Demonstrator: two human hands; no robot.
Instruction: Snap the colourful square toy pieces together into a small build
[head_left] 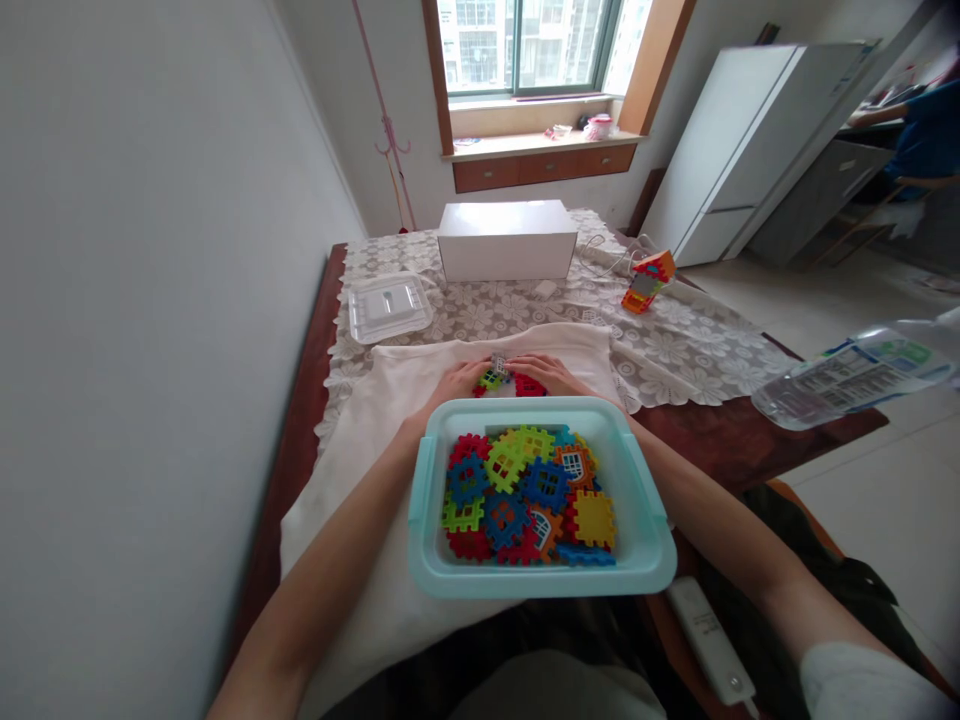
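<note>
Beyond the far rim of a light teal plastic bin (pixel 646 500), both my hands are close together over the white cloth. My left hand (pixel 456 380) has its fingers bent onto a green interlocking plastic piece (pixel 491 380) and the edge of a small grey window-like piece (pixel 499 364). On the other side, my right hand (pixel 551 374) rests its fingers on the grey piece, with a red piece (pixel 530 386) under the palm. The rim hides the lower parts of these pieces. Inside the bin lie many interlocking pieces (pixel 506 519) in blue, green, red, yellow and orange.
A white box (pixel 508 242) stands at the back of the lace-covered table, with a clear lid (pixel 390 307) left of it. An assembled toy house (pixel 648 281) is at right. A plastic bottle (pixel 855 375) juts in from the right. A person in blue (pixel 930 135) is at far right.
</note>
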